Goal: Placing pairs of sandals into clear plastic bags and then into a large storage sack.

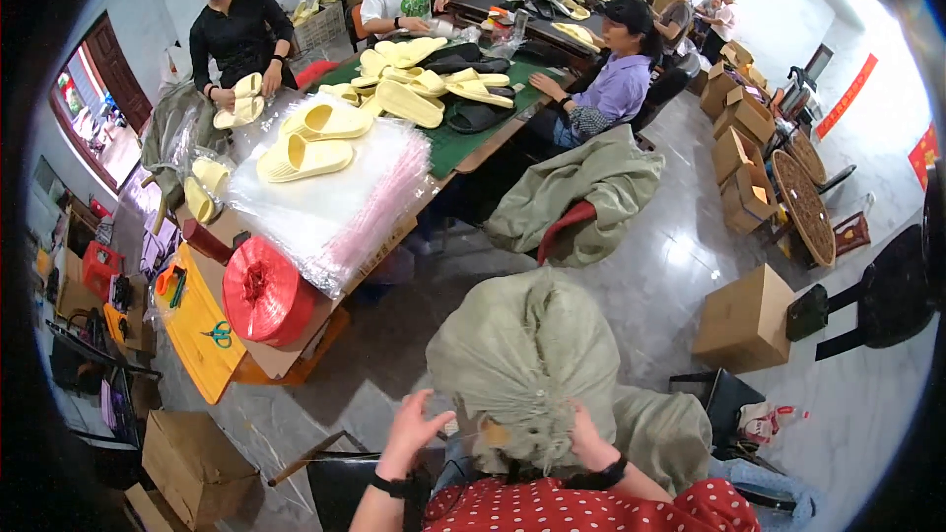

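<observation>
A bulging grey-green woven sack stands upright right in front of me, its frayed, gathered side facing me. My left hand is raised just left of it, fingers spread, holding nothing. On the sack's near right side, my right hand has its fingers closed at the gathered cloth; the fingertips are partly hidden. A small tan patch shows on the sack's near face between my hands. Beside my right wrist slumps a second piece of grey-green sacking.
Ahead left, a table holds pale yellow slippers, clear plastic bags and a red twine roll. Scissors lie on a yellow board. Another sack lies beyond mine. Cardboard boxes stand right. Several people work around tables.
</observation>
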Available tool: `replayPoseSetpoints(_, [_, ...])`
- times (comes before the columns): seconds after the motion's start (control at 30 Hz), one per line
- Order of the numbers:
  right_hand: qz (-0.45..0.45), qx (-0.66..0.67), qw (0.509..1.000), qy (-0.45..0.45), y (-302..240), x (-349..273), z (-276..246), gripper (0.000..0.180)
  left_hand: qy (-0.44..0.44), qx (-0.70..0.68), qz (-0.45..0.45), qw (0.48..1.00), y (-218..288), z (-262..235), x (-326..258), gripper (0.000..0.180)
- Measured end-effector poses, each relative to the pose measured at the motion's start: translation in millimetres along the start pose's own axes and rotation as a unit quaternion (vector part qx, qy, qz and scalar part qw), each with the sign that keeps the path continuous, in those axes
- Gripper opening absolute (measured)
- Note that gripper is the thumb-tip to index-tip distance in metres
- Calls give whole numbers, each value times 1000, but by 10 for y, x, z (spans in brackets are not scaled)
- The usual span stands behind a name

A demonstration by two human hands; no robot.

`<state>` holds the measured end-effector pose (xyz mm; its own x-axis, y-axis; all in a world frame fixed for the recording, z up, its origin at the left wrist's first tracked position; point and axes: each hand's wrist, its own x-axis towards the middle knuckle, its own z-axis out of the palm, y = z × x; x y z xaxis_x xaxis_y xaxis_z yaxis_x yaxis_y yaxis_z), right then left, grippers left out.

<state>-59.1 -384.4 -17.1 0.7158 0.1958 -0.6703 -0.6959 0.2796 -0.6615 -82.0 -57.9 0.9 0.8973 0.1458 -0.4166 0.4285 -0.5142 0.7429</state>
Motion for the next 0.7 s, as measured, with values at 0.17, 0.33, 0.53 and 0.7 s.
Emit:
replayPoseSetpoints(0.17, [-30, 95, 990, 101, -300, -677, -419, 30, -136, 88, 3, 987, -469, 492, 658, 120])
replayPoseSetpoints(0.33, [-38, 284, 949, 130, -266, -1137, -924, 38, -416, -64, -78, 904, 472, 865, 762, 142])
replayPoseSetpoints(0.53, [-115, 236, 958, 113, -641, -1478, -955, 43, -388, -85, -95, 913, 914, 1694, 983, 127])
replayPoseSetpoints(0.7, [-129, 254, 950, 129, -523, -1347, -1149, 26, -370, -114, -92, 917, 1144, 1836, 1043, 121])
